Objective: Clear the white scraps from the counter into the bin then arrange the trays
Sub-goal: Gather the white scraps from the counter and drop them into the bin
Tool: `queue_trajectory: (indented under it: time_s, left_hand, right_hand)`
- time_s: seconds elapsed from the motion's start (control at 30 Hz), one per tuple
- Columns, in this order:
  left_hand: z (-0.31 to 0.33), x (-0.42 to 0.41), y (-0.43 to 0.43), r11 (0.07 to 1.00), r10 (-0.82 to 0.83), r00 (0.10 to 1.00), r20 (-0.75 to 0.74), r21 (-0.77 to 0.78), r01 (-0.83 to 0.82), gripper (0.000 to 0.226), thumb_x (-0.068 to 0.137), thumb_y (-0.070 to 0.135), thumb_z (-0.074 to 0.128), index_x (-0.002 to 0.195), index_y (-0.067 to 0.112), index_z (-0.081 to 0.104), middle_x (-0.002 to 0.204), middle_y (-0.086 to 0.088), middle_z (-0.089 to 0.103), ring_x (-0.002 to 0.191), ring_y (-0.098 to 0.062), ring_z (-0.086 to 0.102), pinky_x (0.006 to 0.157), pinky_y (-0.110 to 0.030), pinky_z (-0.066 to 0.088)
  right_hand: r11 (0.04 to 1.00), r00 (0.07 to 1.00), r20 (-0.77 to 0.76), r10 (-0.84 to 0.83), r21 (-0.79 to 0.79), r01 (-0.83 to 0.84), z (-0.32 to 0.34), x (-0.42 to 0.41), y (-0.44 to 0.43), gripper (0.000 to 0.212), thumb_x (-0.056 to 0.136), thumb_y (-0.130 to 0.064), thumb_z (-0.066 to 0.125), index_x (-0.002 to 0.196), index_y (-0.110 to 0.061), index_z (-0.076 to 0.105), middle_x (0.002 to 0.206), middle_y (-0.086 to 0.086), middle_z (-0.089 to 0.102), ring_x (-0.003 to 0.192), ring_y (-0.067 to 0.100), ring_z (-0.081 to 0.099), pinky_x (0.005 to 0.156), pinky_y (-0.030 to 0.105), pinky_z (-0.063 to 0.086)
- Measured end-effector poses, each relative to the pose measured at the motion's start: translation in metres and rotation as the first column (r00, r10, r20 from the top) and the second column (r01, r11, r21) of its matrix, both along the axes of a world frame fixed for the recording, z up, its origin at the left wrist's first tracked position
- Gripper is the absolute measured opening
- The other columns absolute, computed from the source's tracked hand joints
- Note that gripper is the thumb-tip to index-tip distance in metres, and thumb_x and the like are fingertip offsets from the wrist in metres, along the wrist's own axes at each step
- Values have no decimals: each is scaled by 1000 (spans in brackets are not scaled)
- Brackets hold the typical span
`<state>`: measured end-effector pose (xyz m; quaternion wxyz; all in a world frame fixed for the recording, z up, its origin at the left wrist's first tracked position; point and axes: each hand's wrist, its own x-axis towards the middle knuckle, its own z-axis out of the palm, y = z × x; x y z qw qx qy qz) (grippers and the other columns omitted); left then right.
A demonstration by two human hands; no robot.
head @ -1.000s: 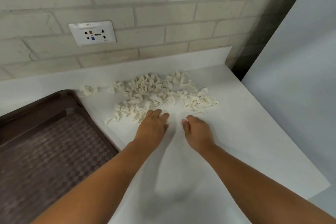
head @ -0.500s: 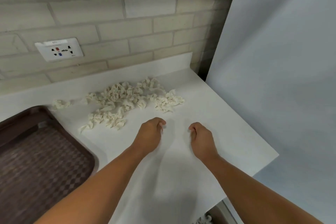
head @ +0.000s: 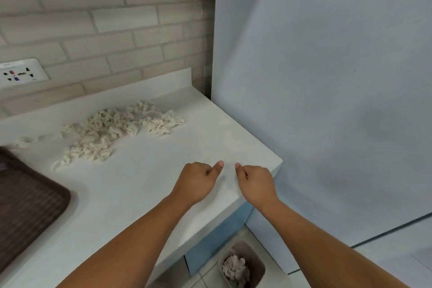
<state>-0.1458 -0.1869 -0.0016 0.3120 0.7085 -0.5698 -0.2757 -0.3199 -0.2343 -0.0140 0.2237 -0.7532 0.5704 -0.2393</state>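
Left hand [head: 196,182] and right hand [head: 256,182] hover as closed fists, contents hidden, over the white tabletop's [head: 140,182] corner. Crinkled white scraps [head: 112,131] lie heaped near the wall. More fill the beige floor bin [head: 249,252].

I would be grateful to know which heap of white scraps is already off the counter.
The small heap inside the beige bin on the floor; the big heap and the stray scrap near the brown tray lie on the counter.
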Motion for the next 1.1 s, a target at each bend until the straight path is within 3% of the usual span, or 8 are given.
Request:
queue_trajectory:
  time_s: [0.33,0.47,0.6,0.67,0.73,0.87,0.97,1.1]
  left_hand:
    - [-25,-101,45,996,-86,996,-27,26,86,64,100,49,41,46,15,34,43,3,38,40,-9,34,47,-27,30]
    - [-57,-138,67,981,-187,982,15,48,186,62,102,41,41,47,14,33,41,2,34,37,-11,29,45,-31,29]
    - [-94,-157,78,951,-285,945,159,167,259,62,104,35,38,46,14,31,41,1,32,40,-17,31,50,-33,26]
    - [-122,-162,81,934,-321,927,196,226,276,62,104,34,38,45,16,30,41,2,33,43,-20,36,52,-33,27]
    - [-152,-164,83,919,-335,923,191,284,275,62,104,35,37,45,16,32,42,-1,38,46,-23,42,54,-32,29]
    - [-223,-167,81,897,-328,931,161,361,253,61,103,40,37,51,10,38,60,-25,57,61,-39,57,57,-39,41]
    - [-282,-171,75,883,-340,928,153,393,258,60,103,39,39,53,8,42,61,-28,58,61,-42,57,59,-45,48]
    - [-365,-170,68,869,-313,939,144,442,222,62,103,42,38,52,7,45,63,-28,58,63,-43,58,59,-43,47]
  right_hand:
    - [998,998,-59,-36,51,39,-32,-102,57,57,101,-29,43,46,-20,30,45,-4,38,53,27,51,56,37,42]
    - [986,989,-110,-102,121,116,-67,-134,78,57,101,-29,40,46,-20,28,46,-3,34,55,26,46,57,31,31]
    - [959,977,-137,-164,208,190,-108,-151,96,51,101,-32,36,53,-15,35,59,8,53,65,30,54,61,29,34]
    - [936,970,-160,-185,272,224,-133,-159,103,46,101,-32,35,58,-16,39,72,15,63,73,32,58,65,32,41]
    - [906,963,-185,-194,343,249,-161,-165,111,48,100,-33,33,56,-15,38,69,12,60,72,31,58,64,31,44]
    - [841,954,-224,-200,460,285,-227,-181,123,47,101,-38,33,59,-17,43,63,5,49,65,25,49,61,28,36]
    - [795,951,-249,-183,531,292,-282,-191,129,51,100,-40,32,55,-18,39,61,3,46,69,28,53,63,30,40]
    - [770,951,-265,-162,568,289,-351,-194,132,54,102,-41,31,52,-21,37,64,3,46,71,28,47,66,30,37]
